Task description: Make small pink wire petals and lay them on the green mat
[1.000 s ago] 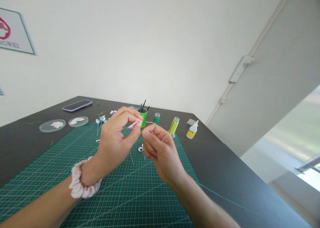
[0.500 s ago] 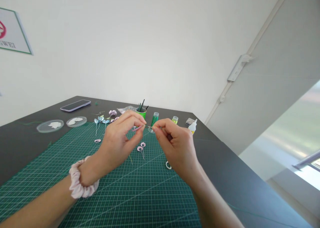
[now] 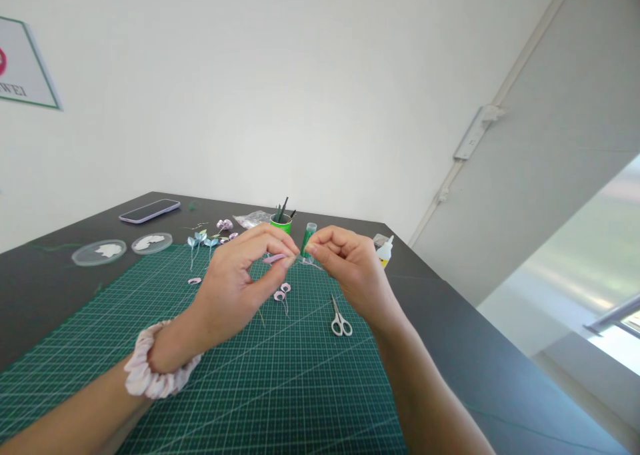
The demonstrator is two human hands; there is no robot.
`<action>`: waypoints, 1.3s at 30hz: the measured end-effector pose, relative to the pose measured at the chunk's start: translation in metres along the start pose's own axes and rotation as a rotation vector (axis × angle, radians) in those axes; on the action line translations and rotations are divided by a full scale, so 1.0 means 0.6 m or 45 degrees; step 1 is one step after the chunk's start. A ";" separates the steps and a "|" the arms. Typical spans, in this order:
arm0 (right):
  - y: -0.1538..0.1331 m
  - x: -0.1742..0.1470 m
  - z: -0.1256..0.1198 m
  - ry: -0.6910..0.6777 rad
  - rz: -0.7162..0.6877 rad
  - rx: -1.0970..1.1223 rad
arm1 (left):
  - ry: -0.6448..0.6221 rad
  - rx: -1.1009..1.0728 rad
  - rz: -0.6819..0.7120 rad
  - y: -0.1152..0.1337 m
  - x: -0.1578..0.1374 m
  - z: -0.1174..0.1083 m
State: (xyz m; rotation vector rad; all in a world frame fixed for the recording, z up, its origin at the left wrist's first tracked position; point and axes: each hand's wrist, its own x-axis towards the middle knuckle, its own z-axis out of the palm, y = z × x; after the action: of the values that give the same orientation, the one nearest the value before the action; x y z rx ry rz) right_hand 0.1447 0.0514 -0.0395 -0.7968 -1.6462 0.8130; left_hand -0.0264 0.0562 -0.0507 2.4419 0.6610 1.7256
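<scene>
Right hand [image 3: 353,268] higher; pink petal [image 3: 273,259] between left fingers [image 3: 281,242]

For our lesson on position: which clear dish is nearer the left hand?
The right dish, beside the green mat; the other dish lies farther left, farther from the left hand.

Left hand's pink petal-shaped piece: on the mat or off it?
Off it: the left hand pinches the pink petal-shaped piece up above the green cutting mat.

Wall sign [image 3: 37,62], far left: dark lettering [image 3: 14,90] reads "WEI", start cut off; partial red logo [image 3: 2,62] above.
</scene>
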 end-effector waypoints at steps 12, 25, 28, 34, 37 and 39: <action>0.006 -0.009 0.049 -0.156 0.432 0.909 | 0.269 0.053 -0.048 0.004 0.007 0.002; -0.018 -0.037 0.054 0.147 -0.012 -0.170 | 0.192 0.322 0.086 -0.001 0.010 -0.005; -0.016 -0.037 0.046 0.215 -0.200 -0.494 | 0.132 0.332 0.119 -0.006 0.006 -0.005; -0.014 -0.025 0.022 0.225 -0.320 -0.679 | 0.033 0.267 0.167 -0.011 -0.001 -0.003; -0.011 -0.019 0.012 0.158 -0.291 -0.603 | -0.017 0.230 0.147 -0.011 -0.002 -0.002; -0.007 -0.015 0.007 0.086 -0.234 -0.526 | -0.052 0.203 0.128 -0.011 -0.003 -0.001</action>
State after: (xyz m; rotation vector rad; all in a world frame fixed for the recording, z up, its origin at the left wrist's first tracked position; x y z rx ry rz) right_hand 0.1419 0.0412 -0.0412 -0.9275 -1.8211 0.3149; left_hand -0.0296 0.0615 -0.0540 2.6534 0.7084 1.7144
